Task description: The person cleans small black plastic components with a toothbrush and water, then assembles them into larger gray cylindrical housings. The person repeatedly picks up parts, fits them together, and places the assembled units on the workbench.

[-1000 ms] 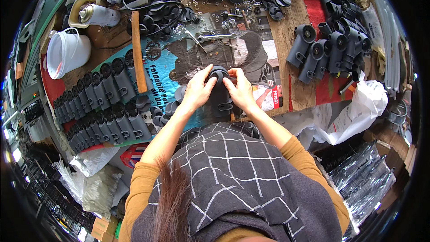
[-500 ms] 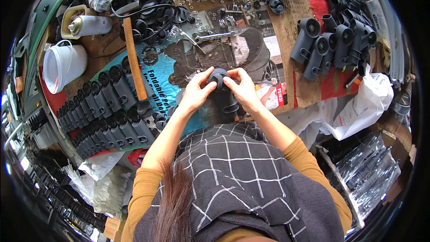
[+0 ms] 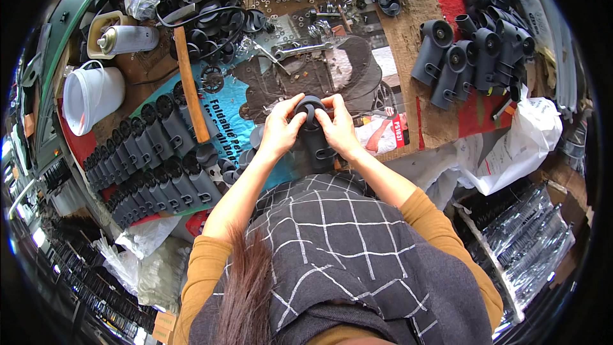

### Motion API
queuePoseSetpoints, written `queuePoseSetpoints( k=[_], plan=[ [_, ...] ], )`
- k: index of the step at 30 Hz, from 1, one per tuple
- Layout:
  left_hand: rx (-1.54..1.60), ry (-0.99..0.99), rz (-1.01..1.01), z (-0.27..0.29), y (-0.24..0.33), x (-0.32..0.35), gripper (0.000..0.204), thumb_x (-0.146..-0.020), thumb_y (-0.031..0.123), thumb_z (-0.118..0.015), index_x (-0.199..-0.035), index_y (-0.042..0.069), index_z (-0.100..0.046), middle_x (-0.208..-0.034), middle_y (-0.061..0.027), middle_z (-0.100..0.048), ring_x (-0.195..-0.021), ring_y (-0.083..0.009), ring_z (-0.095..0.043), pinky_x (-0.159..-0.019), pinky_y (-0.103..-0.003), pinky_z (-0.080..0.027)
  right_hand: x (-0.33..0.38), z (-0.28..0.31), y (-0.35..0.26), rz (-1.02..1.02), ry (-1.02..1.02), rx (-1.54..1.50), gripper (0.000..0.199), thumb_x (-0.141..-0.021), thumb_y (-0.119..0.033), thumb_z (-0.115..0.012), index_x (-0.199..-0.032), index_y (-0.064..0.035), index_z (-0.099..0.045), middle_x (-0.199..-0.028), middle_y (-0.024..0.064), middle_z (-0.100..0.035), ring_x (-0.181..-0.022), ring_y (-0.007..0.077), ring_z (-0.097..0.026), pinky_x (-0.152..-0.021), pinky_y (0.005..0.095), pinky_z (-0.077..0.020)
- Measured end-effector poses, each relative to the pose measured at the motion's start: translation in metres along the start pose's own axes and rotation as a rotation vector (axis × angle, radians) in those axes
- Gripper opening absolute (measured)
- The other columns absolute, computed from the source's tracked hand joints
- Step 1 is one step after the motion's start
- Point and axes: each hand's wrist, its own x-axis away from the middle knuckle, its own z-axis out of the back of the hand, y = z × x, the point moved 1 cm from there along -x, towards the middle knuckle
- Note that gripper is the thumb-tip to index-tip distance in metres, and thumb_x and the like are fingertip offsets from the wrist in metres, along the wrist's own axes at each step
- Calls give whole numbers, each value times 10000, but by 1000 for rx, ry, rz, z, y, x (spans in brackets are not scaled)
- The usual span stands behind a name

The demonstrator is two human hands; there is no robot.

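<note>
At the bench's near edge, a dark grey plastic tube fitting (image 3: 315, 143) stands in front of me, its round head topped by a black ribbed round cap (image 3: 310, 103). My left hand (image 3: 281, 129) is closed on the cap's left side, with the thumb and fingers at its rim. From the right, my right hand (image 3: 338, 129) grips the same cap, thumb on top and fingers around the far side. Both thumbs press near the middle of the cap. The fitting's lower end is close to my checked apron (image 3: 332, 217).
Rows of similar fittings (image 3: 167, 124) lie left; more are piled right (image 3: 440, 57). A wooden-handled hammer (image 3: 191, 89), wrenches (image 3: 306, 49), springs and washers lie ahead. A white bucket (image 3: 96, 97) and spray can (image 3: 131, 39) stand far left. A white plastic bag (image 3: 517, 147) hangs right.
Both thumbs have shifted on the cap, and the right hand has moved slightly inward. The cap's curved ridge now faces another way. The whole view has shifted a little.
</note>
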Motion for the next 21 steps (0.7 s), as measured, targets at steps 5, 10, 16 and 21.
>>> queuePoseSetpoints(
  k=[5,10,16,21],
  plan=[
    [14,-120,-64,25,33,16,780,-727,245,-798,-1410,132,-440,-1191,-95,-547,-1027,-169,-533,-907,-319,-443,19,19,-19,-109,-154,-424,235,-954,-173,-568,-1128,-34,-494,-1019,62,-589,-919,115,-573,-791,244,-469],
    [233,-463,34,21,62,45,927,-668,298,-859,-1414,110,-342,-1297,-76,-481,-1212,-198,-444,-1045,-355,-347,54,34,-48,57,-51,13,209,-994,-221,-505,-1111,-48,-500,-945,46,-585,-890,136,-574,-745,280,-473],
    [57,-490,-190,19,99,82,819,-671,213,-862,-1323,82,-384,-1207,-83,-504,-1141,-190,-481,-983,-331,-400,104,41,-86,442,-64,296,212,-956,-210,-501,-902,-6,-505,-809,214,-546,-783,419,-535,-690,483,-421],
    [-131,-439,-427,8,120,107,843,-649,202,-876,-1314,51,-380,-1183,-116,-482,-1132,-227,-478,-993,-336,-382,128,50,-95,437,6,244,230,-958,-214,-489,-862,-6,-503,-749,226,-538,-715,431,-544,-637,489,-423]
  ],
)
